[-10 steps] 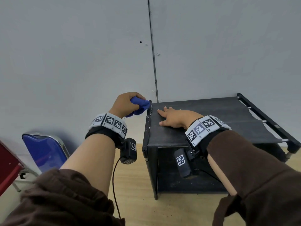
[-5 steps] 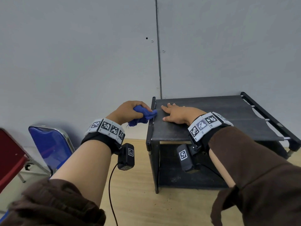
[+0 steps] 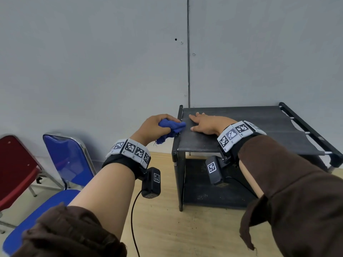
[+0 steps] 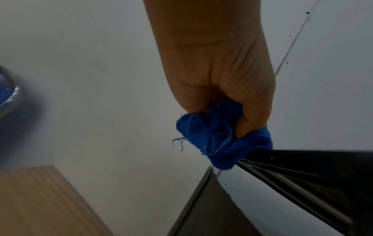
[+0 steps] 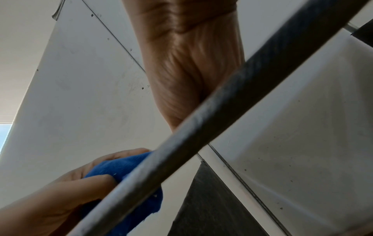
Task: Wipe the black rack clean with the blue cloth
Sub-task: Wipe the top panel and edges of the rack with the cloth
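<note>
The black rack (image 3: 259,130) stands on the wooden floor against the grey wall, with a fabric top shelf and a lower shelf. My left hand (image 3: 157,127) grips the bunched blue cloth (image 3: 171,127) and holds it against the rack's left top rail. In the left wrist view the blue cloth (image 4: 218,140) bulges from my fist onto the black rail (image 4: 302,161). My right hand (image 3: 206,123) lies flat, fingers straight, on the top shelf near its left end. The right wrist view shows my palm behind the rack's front bar (image 5: 201,121) and the blue cloth (image 5: 125,166).
A blue chair (image 3: 68,160) and a red chair (image 3: 16,169) stand to the left of the rack. The grey wall (image 3: 111,62) runs close behind it. Bare wooden floor (image 3: 163,229) lies in front of the rack.
My left hand has drawn the blue cloth along the rack's left rail from the back corner toward me. The right hand has stayed flat on the top shelf.
</note>
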A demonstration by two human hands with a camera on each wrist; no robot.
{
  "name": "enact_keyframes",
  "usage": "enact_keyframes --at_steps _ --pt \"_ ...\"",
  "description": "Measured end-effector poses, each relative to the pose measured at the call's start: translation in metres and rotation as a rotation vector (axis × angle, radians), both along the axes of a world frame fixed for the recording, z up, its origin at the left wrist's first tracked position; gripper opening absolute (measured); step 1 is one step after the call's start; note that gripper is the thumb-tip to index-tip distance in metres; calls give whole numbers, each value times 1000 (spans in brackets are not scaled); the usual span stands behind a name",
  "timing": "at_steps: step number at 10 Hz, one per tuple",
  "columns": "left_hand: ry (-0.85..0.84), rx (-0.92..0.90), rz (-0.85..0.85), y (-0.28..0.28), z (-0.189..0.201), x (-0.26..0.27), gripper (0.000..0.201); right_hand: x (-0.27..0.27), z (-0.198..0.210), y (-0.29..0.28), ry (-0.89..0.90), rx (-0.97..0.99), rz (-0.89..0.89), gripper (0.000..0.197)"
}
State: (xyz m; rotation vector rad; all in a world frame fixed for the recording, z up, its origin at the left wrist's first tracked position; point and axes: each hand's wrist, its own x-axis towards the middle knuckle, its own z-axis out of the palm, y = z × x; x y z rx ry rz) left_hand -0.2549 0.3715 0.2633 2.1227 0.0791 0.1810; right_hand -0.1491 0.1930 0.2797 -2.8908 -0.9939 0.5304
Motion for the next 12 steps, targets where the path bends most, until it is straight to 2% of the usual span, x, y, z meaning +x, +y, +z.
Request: enact_keyframes --at_steps 1,3,4,5,7,9,10,11,12 --pt "-3 -79 -17 1 -2 -9 30 0 0 0 -3 3 0 65" --pt "140 -229 -127 7 6 -17 32 -1 0 1 -14 2 -4 65" --pt "85 -223 -70 7 7 -16 35 -1 0 1 -15 3 -6 64" --pt "116 -123 -82 8 5 -17 36 -1 -1 0 -16 2 -3 64" --pt "267 -142 -176 3 14 -24 32 -1 -1 -1 -18 0 4 64" --pt "518 -190 -264 -5 25 -31 32 1 -3 0 -24 1 1 63" --pt "519 -243 -250 -3 25 -32 35 0 -3 0 -24 2 0 63" --pt "411 -290 -217 4 19 -30 36 0 -3 0 -27 4 0 63" --pt "405 -273 -198 4 19 -30 37 0 -4 0 -28 9 0 63"
